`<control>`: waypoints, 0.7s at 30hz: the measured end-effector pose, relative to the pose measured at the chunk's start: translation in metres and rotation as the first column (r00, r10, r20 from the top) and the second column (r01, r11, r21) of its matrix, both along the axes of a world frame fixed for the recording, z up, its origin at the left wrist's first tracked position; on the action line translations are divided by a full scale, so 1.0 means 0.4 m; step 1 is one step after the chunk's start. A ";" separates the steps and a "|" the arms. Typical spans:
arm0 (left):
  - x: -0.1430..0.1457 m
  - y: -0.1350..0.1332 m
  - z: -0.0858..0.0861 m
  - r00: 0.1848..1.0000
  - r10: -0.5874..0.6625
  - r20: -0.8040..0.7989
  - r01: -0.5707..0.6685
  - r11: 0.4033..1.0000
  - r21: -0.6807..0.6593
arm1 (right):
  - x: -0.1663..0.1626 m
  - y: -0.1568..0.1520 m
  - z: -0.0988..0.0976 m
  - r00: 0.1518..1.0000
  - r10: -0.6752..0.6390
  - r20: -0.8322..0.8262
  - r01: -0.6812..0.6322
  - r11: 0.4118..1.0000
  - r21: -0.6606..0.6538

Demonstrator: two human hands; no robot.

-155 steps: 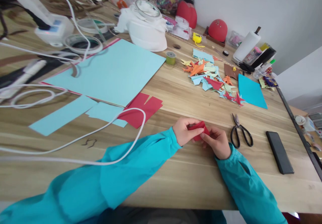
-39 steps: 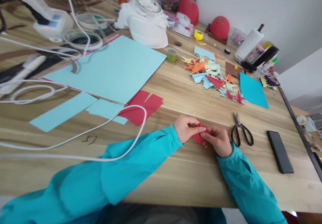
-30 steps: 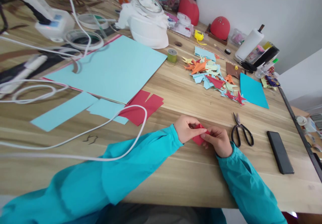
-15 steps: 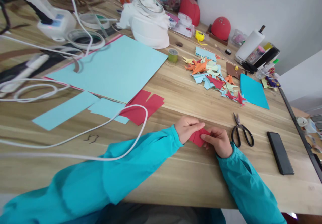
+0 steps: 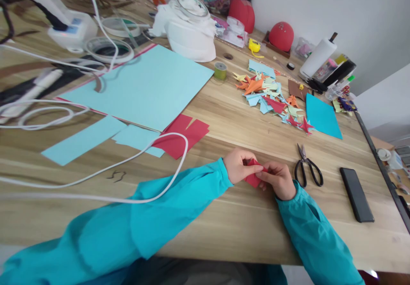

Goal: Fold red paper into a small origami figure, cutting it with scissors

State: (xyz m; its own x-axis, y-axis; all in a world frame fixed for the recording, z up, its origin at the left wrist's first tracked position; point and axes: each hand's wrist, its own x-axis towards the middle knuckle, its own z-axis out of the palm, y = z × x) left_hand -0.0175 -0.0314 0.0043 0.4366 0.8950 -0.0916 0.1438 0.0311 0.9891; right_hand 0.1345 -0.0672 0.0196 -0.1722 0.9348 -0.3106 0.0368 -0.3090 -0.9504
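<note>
A small piece of red paper (image 5: 253, 180), partly folded, is held between my two hands just above the wooden table. My left hand (image 5: 239, 165) pinches its upper left side with thumb and fingers. From the right, my right hand (image 5: 278, 179) grips the other edge, thumb on top and fingertips underneath. The two thumbs nearly meet, and the fingers cover part of the folds. Black-handled scissors (image 5: 307, 167) lie to the right of my right hand. Cut red paper pieces (image 5: 184, 137) rest on the table to the left.
Folded paper figures (image 5: 269, 95) are heaped further back. A black phone (image 5: 357, 195) lies at right. Large light-blue sheets (image 5: 144, 88) cover the left, beside a green thread spool (image 5: 220, 70). A white cable (image 5: 153, 200) loops across my left sleeve.
A flap of the red paper now stands up near my left fingers. My left thumb has shifted slightly right and down toward my right thumb; the right hand has hardly moved.
</note>
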 end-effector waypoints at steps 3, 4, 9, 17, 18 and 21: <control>0.001 -0.001 -0.001 1.000 -0.003 -0.012 0.003 1.000 -0.009 | -0.002 0.001 0.004 1.000 0.005 -0.009 -0.005 1.000 -0.010; 0.001 -0.001 -0.001 1.000 -0.001 -0.017 0.001 1.000 -0.008 | -0.003 0.002 0.007 1.000 0.009 -0.013 -0.009 1.000 -0.014; 0.003 0.000 -0.002 0.999 -0.003 0.043 0.004 1.000 -0.013 | -0.004 0.002 0.018 0.999 0.033 -0.019 -0.034 0.999 -0.037; -0.002 0.003 0.007 0.981 -0.033 0.192 0.068 0.982 -0.177 | 0.008 0.003 0.012 0.999 0.045 -0.021 -0.045 0.999 0.011; -0.002 0.003 0.008 0.978 -0.031 0.208 0.074 0.977 -0.199 | 0.009 0.003 0.009 0.999 0.038 -0.024 -0.038 0.999 0.012; -0.003 0.008 0.008 0.974 0.003 0.226 0.043 0.979 -0.198 | 0.013 0.003 0.001 0.999 0.027 -0.028 -0.027 1.000 0.000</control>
